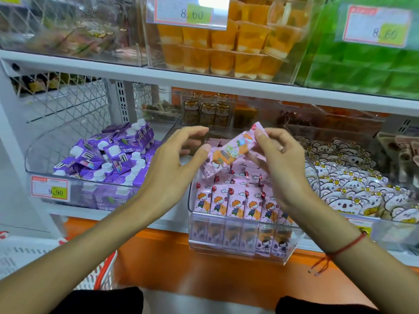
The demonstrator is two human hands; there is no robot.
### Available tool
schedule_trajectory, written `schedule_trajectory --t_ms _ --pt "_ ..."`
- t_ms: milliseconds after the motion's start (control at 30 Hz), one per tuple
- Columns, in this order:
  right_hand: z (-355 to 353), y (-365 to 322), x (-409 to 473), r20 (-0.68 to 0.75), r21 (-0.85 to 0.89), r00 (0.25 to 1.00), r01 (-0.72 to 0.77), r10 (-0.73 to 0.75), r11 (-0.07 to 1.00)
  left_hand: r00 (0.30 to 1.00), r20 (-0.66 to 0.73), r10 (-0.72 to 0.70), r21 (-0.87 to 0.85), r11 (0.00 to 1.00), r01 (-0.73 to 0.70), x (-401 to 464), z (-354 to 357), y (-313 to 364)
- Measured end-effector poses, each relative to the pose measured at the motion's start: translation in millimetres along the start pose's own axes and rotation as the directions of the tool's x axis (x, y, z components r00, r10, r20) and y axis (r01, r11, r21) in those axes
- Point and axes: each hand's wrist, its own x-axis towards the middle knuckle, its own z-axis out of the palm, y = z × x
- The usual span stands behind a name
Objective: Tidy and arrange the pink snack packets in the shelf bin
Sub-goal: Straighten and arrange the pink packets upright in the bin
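Nearest the camera, a white plastic basket with red handles [97, 266] sits low at the left. Both forearms reach up toward the shelf, the right wrist wearing a red string bracelet [342, 250]. The clear shelf bin [240, 250] juts out over the orange shelf edge [172, 243], holding upright rows of pink snack packets [235, 203] printed with a cartoon child and a balloon.

Above the bin, the right hand [281, 164] pinches the upper end of one pink packet [231, 150], held tilted. The left hand [174, 164] is spread with loosely curved fingers, its thumb tip touching the packet's lower end.

A price tag [49, 188] reading 9.90 fronts the purple drink cartons [108, 159] to the left. Higher up, tags [188, 12] read 8.60.
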Motion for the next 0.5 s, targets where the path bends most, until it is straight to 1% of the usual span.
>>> schedule_trajectory --t_ms 67,100,167,233,300,400,467,500 --pt "-2.7 4.4 -5.9 0.034 0.075 0.992 -0.121 0.118 0.99 0.998 0.063 -0.005 -0.031 1.0 0.007 -1.1 3.6 4.3" --pt "-3.2 5.7 -7.9 0.039 0.09 0.988 -0.154 0.151 0.984 0.995 0.1 -0.012 -0.045 0.999 0.017 -2.3 6.0 6.3" --pt "-3.5 6.9 -9.9 0.032 0.101 0.986 -0.169 0.166 0.981 0.988 0.155 0.014 -0.034 0.999 -0.009 -5.3 10.2 9.9" --pt "-5.0 7.2 -10.5 0.03 0.099 0.988 -0.152 0.149 0.983 0.983 0.181 0.042 0.004 0.999 -0.044 -7.3 12.7 12.6" --pt "-7.4 7.1 -10.7 0.027 0.101 0.989 -0.15 0.148 0.984 0.981 0.192 0.031 0.02 0.999 -0.035 -6.8 14.0 13.0" --pt "-10.4 5.0 -8.9 0.05 0.145 0.98 -0.199 0.194 0.969 0.983 0.18 0.022 0.005 1.0 -0.023 -5.5 18.3 9.6" --pt "-13.3 6.0 -6.8 0.138 0.185 0.962 -0.26 0.237 0.948 0.99 0.136 0.025 -0.041 0.999 -0.02 -5.7 23.7 7.8" --pt "-14.4 7.0 -6.5 0.201 0.17 0.946 -0.29 0.255 0.942 0.994 0.107 0.028 -0.071 0.997 -0.021 -5.9 26.5 7.5"
